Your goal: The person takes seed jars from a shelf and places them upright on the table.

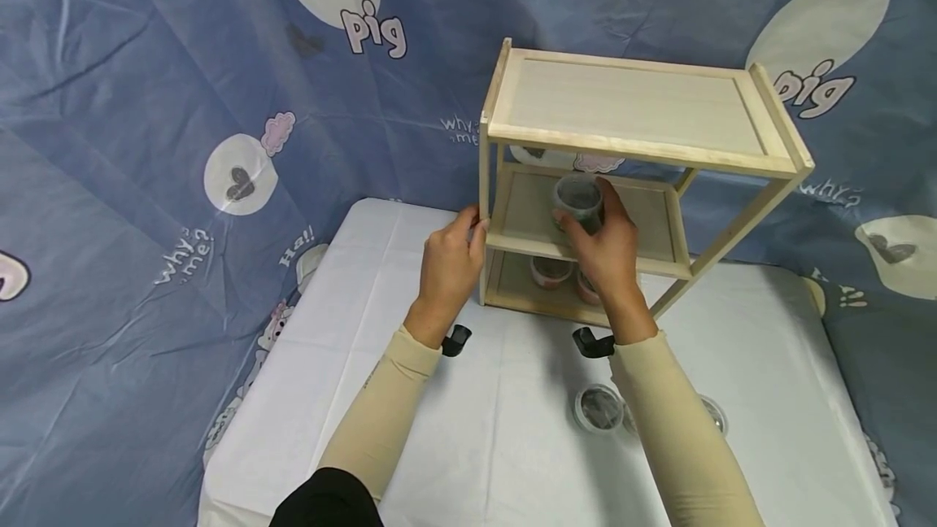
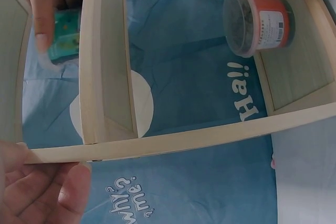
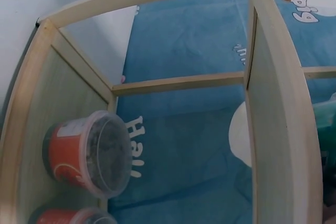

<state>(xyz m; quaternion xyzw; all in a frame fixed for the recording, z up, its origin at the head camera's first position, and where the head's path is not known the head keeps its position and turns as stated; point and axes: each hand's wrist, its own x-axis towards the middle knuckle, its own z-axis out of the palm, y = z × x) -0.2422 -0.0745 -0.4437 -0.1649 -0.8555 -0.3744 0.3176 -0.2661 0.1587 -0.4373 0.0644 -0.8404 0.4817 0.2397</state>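
My right hand (image 1: 606, 246) grips a small round tub (image 1: 578, 193) with a clear lid, close over the middle shelf (image 1: 527, 210) of a three-tier wooden rack (image 1: 629, 104). In the left wrist view the tub's green side (image 2: 65, 35) shows below the fingers; the right wrist view catches only its edge. My left hand (image 1: 448, 267) pinches the rack's front left post (image 1: 484, 185) at middle-shelf height, thumb and fingers on either side. Beneath, on the bottom shelf, sit two red-orange tubs (image 3: 79, 150) with clear lids, one partly hidden by my right hand in the head view.
On the white-covered table (image 1: 439, 446), a clear-lidded tub (image 1: 599, 409) stands in front of the rack. Others, including a tub (image 1: 712, 413) at the right, are partly hidden by my right forearm. A blue printed cloth (image 1: 146, 104) hangs behind the rack.
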